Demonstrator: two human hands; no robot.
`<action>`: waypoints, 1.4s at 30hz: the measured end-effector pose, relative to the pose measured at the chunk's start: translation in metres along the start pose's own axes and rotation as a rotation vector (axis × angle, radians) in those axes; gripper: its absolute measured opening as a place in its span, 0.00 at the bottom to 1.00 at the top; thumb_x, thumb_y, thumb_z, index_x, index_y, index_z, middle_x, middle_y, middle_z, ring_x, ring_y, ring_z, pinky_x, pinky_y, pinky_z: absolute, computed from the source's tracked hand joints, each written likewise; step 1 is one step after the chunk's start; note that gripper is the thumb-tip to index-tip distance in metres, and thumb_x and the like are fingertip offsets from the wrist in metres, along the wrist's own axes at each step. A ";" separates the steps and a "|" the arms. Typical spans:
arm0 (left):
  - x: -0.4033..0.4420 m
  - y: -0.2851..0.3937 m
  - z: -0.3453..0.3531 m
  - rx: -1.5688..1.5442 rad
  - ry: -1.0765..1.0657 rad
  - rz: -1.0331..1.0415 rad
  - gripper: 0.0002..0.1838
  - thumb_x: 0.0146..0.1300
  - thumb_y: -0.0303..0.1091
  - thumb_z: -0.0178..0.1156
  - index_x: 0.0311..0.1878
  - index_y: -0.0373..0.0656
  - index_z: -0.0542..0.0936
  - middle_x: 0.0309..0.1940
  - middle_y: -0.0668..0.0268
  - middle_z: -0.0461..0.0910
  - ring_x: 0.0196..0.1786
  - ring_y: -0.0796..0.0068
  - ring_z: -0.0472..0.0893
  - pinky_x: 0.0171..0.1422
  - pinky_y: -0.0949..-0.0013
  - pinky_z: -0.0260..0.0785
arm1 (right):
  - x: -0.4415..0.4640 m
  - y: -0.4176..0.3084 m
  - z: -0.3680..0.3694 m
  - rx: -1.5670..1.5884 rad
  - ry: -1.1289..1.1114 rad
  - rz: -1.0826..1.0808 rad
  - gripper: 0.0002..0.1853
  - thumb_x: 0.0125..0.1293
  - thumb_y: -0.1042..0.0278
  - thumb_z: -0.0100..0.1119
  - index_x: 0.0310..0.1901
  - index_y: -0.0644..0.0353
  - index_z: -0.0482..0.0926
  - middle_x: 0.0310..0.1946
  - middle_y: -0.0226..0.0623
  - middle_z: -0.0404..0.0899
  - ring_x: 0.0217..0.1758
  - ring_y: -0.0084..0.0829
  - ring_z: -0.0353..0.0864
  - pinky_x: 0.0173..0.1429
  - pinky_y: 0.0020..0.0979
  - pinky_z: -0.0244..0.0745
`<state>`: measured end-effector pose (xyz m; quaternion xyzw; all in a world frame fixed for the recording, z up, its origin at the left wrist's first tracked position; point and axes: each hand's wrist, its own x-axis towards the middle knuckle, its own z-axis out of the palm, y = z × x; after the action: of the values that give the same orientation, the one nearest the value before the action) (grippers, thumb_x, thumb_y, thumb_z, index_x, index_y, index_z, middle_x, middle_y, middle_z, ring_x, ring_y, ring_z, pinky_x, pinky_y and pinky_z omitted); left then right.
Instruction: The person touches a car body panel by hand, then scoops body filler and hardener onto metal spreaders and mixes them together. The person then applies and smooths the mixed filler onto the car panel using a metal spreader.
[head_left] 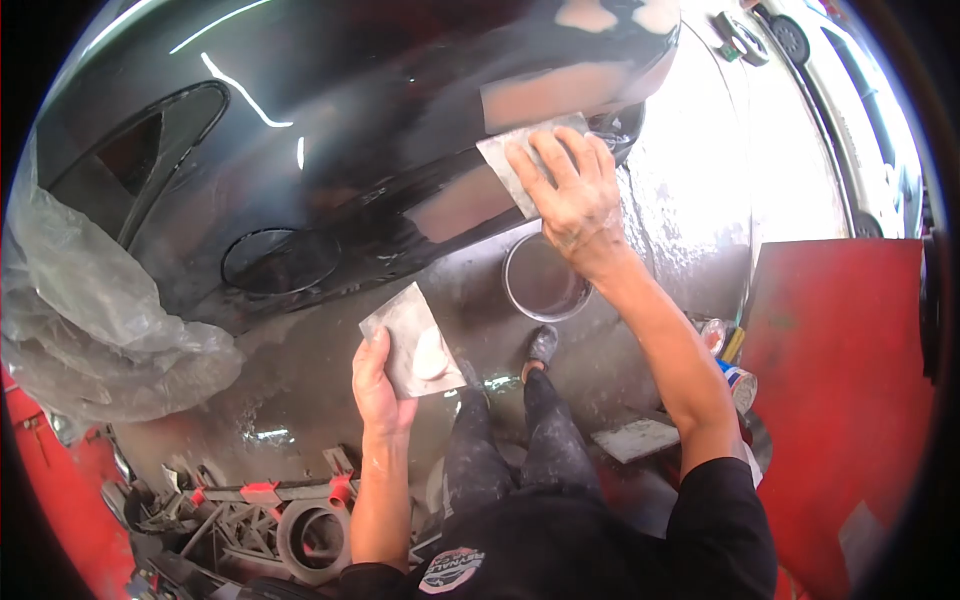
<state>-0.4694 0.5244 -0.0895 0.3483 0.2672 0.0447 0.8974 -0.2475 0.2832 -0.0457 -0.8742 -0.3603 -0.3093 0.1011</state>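
My left hand (378, 385) grips a flat grey board (397, 345) by its left edge, thumb on top. On that board sits a dab of white paste (430, 355). My right hand (578, 200) is closed on a thin, flat grey spreader (508, 165), its fingers laid across the top. The spreader lies over the corner of a black car body (350, 90), beside dull pinkish-tan patches (560, 92). Another such patch (465, 203) is on the panel to the lower left of the spreader. Whether the spreader's edge touches the panel is hidden.
A round bucket (548, 280) stands on the wet floor below the car's edge. Clear plastic sheeting (90, 300) drapes the car at left. Metal parts (250, 520) lie lower left. A red panel (835, 400) and a can (738, 385) are at right; a white car (850, 90) stands beyond.
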 end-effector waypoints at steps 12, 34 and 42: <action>-0.006 -0.006 -0.009 -0.013 0.015 -0.011 0.20 0.82 0.40 0.60 0.63 0.31 0.81 0.56 0.55 0.89 0.55 0.65 0.90 0.64 0.61 0.81 | 0.046 0.002 0.020 -0.047 0.092 -0.058 0.24 0.66 0.69 0.63 0.65 0.56 0.84 0.63 0.38 0.79 0.67 0.48 0.75 0.74 0.57 0.68; -0.009 -0.004 -0.023 -0.015 -0.001 -0.040 0.20 0.81 0.40 0.62 0.62 0.31 0.82 0.55 0.56 0.89 0.54 0.65 0.90 0.64 0.61 0.82 | 0.022 -0.023 0.007 -0.045 0.064 -0.023 0.24 0.66 0.68 0.62 0.64 0.56 0.83 0.62 0.39 0.78 0.67 0.47 0.75 0.74 0.58 0.67; -0.014 -0.009 -0.019 -0.012 0.030 -0.038 0.20 0.81 0.40 0.61 0.62 0.31 0.81 0.56 0.56 0.89 0.55 0.65 0.89 0.65 0.60 0.81 | 0.047 -0.025 0.027 -0.056 0.117 -0.054 0.25 0.66 0.68 0.62 0.65 0.57 0.84 0.63 0.38 0.78 0.69 0.47 0.74 0.75 0.58 0.65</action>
<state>-0.4917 0.5253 -0.1004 0.3373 0.2869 0.0346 0.8960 -0.2260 0.3388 -0.0391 -0.8472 -0.3685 -0.3723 0.0891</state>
